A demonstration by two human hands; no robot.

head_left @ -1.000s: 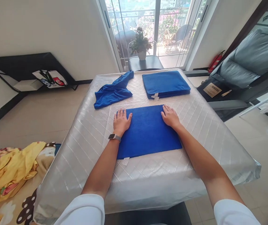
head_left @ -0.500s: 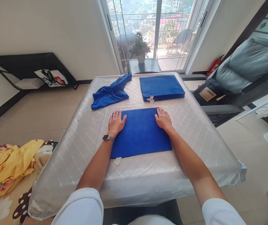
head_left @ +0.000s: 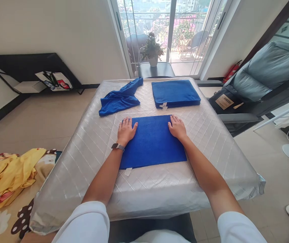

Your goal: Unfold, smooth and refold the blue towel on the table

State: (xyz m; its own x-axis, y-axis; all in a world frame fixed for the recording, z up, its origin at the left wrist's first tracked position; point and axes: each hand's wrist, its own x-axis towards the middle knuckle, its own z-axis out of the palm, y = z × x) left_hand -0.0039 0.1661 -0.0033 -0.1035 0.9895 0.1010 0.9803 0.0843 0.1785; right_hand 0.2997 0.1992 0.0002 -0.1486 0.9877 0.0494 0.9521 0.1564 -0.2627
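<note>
A blue cloth (head_left: 154,141), folded into a flat rectangle, lies in front of me on the table, its white tag sticking out at the near left edge. My left hand (head_left: 127,131) rests flat on its far left corner, fingers stretched out. On the far right corner lies my right hand (head_left: 177,127), also flat and open. Beyond it, to the right, is a neat stack of folded blue cloths (head_left: 176,92) with white tags at the near side. A crumpled blue cloth (head_left: 120,99) sits at the far left of the table.
The table has a silvery quilted cover (head_left: 83,158). A grey armchair (head_left: 268,74) with a dark bag stands at the right. Yellow cloth (head_left: 12,175) lies in a heap at the lower left. Behind the table is a chair bearing a potted plant (head_left: 152,50), before a glass door.
Both hands stay flat on the folded cloth in the same places. The whole view has shifted very slightly; no object has visibly moved on the table.
</note>
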